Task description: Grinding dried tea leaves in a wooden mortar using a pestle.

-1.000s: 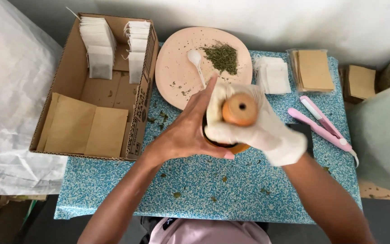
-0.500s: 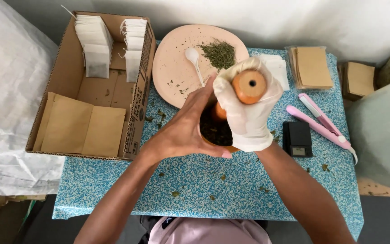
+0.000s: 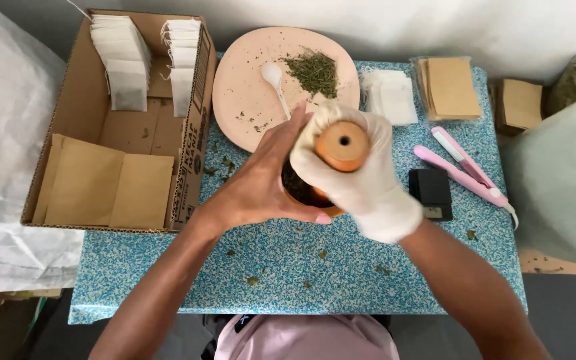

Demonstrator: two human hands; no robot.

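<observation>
My right hand (image 3: 368,180), in a white glove, is closed around a wooden pestle (image 3: 343,145) whose round top points up at the camera. My bare left hand (image 3: 261,183) cups the side of a wooden mortar (image 3: 301,192) holding dark dried herbs; the mortar stands on the blue speckled table (image 3: 301,267) and is mostly hidden by both hands. Just behind them is a pink plate (image 3: 248,87) with a white spoon (image 3: 275,77) and a heap of dried green herbs (image 3: 313,70).
A cardboard box (image 3: 68,107) at left holds white tea bags (image 3: 125,60) and brown envelopes (image 3: 108,183). To the right lie a black pocket scale (image 3: 431,192), a pink sealer tool (image 3: 465,167), white sachets (image 3: 391,97), brown packets (image 3: 451,87) and a large white tub (image 3: 561,180).
The pestle in my right hand has swung from the mortar's near right side to farther back and left. My left hand has stayed on the mortar.
</observation>
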